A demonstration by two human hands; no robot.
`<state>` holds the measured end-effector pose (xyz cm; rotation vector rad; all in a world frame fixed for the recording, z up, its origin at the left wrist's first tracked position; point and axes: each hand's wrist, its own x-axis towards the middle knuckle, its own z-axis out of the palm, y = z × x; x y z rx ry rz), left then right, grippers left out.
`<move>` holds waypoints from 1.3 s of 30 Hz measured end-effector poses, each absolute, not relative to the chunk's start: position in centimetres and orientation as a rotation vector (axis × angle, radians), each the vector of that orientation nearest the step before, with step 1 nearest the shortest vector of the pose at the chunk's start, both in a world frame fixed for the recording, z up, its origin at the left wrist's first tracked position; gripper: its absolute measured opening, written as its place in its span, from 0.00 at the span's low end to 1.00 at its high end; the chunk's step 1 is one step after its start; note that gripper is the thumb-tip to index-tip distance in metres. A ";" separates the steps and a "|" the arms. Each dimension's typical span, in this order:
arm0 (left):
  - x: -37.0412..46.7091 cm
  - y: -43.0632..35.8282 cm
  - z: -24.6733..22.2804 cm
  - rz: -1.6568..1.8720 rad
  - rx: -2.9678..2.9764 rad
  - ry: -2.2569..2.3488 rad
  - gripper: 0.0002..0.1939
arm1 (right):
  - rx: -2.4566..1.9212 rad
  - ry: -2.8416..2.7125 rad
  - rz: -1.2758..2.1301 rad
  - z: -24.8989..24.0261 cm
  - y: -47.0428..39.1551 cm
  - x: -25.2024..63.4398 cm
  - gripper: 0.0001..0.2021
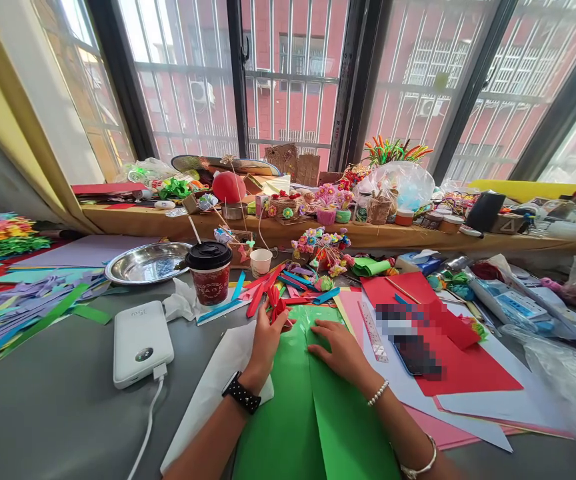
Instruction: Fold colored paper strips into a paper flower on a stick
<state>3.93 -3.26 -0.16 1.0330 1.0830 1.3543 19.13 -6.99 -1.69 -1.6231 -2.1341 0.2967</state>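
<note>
Large green paper (pixel 288 413) lies in front of me, with an edge running lengthwise down its middle. My left hand (pixel 268 337), with a black watch at the wrist, is at the paper's upper left, its fingers closed round a red folded paper piece (pixel 277 308). Spread on the upper right part of the green paper is my right hand (pixel 339 347), palm down with fingers apart. White paper (pixel 218 380) sits partly under my left forearm. Beyond the hands are red and blue paper strips (pixel 263 290).
At left stand a white power bank (pixel 143 343) with a cable, a lidded cup (pixel 209 273) and a metal plate (pixel 143 263). Purple strips (pixel 33 310) lie far left. Right are a ruler (pixel 372 331), phone (pixel 415 357) and red paper (pixel 483 367).
</note>
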 end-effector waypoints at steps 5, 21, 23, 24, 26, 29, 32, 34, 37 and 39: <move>3.8 -3.3 -0.1 1.395 1.026 1.107 0.24 | -1.519 -2.277 0.309 -2.4 -7.2 18.3 0.30; 3.7 -2.9 -0.3 1.321 1.013 1.116 0.23 | -1.609 -2.103 -0.078 -3.2 -10.6 22.0 0.24; 3.8 -2.9 -0.2 1.325 1.008 1.102 0.23 | -1.642 -2.081 -0.214 -3.6 -12.5 23.6 0.19; 3.8 -2.9 -0.1 1.334 1.009 1.094 0.23 | -1.656 -2.067 -0.285 -3.7 -13.5 24.4 0.17; 3.9 -3.0 0.1 1.331 1.016 1.096 0.22 | -1.680 -2.016 -0.426 -4.0 -15.3 26.1 0.12; 4.1 -3.1 0.2 1.312 1.023 1.093 0.21 | -1.741 -1.948 -0.578 -4.2 -17.2 28.2 0.11; 4.2 -3.0 0.0 1.301 1.015 1.084 0.22 | -1.850 -1.870 -0.670 -4.2 -18.1 29.6 0.12; 4.2 -2.8 -0.1 1.297 1.013 1.089 0.23 | -1.945 -1.827 -0.676 -4.0 -18.0 30.2 0.14; 4.2 -2.7 -0.2 1.299 1.017 1.094 0.24 | -2.073 -1.802 -0.617 -3.4 -16.9 30.3 0.16; 4.2 -2.7 -0.3 1.297 1.019 1.094 0.24 | -2.130 -1.802 -0.570 -2.8 -15.6 29.9 0.17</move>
